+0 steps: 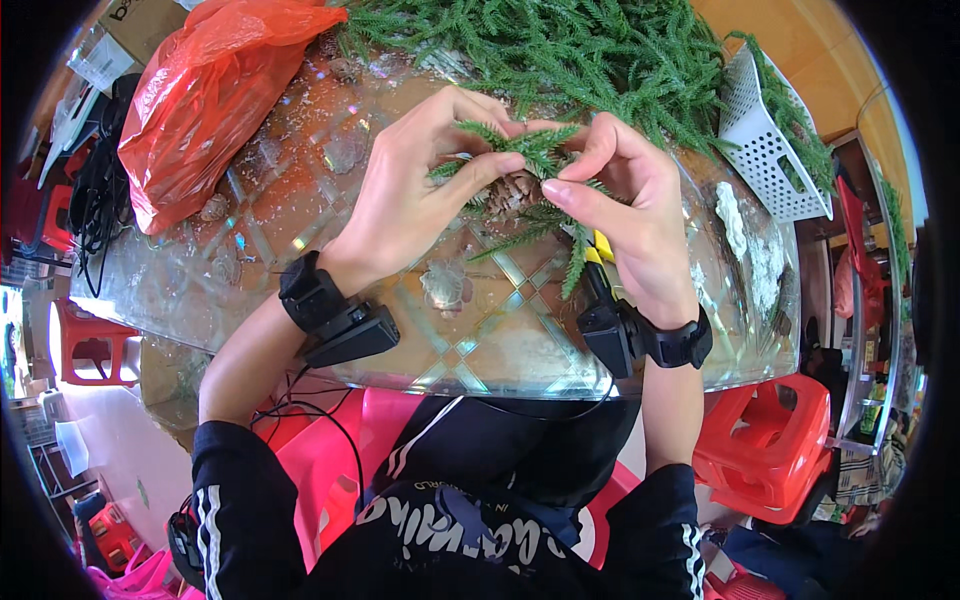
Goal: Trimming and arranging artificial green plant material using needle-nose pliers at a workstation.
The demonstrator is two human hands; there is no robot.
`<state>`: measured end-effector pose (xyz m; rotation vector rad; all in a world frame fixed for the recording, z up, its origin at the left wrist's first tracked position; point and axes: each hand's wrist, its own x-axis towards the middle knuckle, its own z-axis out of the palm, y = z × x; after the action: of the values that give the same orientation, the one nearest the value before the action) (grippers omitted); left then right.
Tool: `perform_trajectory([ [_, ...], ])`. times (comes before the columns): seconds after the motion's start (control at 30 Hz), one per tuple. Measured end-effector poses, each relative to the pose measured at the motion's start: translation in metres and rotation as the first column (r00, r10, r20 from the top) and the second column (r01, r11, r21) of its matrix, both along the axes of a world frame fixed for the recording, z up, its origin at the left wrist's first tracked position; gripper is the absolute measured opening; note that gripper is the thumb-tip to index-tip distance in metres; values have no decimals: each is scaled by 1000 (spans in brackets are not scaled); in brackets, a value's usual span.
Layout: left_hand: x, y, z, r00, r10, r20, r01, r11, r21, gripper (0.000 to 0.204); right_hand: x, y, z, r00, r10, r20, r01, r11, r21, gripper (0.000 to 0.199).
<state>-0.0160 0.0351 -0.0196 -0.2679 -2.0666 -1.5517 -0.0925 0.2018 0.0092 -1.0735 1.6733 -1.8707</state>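
Both hands, left (415, 190) and right (625, 200), pinch the green sprig (525, 150) lying crosswise above the pinecone (510, 190)

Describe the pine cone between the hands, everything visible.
The pine cone is brown with woody, overlapping scales, and looks dry. Only its middle shows: green needle sprigs lie over and around it, and both hands cover its ends. It is held above the glass table, not resting on it. The left hand pinches sprigs against it from the left; the right hand closes in from the right. Its full shape and length cannot be told.
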Motion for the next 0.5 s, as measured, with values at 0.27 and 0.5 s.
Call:
perform_trajectory([
  [0.27, 1, 1, 0, 998, 57, -27, -58, 998, -34, 20, 3, -3, 1, 984, 87, 155, -67, 989, -131, 17],
  [0.5, 5, 5, 2, 998, 62, -32, -64, 994, -86, 19, 2, -1, -1, 989, 26, 145, -10, 994, -109, 19],
])
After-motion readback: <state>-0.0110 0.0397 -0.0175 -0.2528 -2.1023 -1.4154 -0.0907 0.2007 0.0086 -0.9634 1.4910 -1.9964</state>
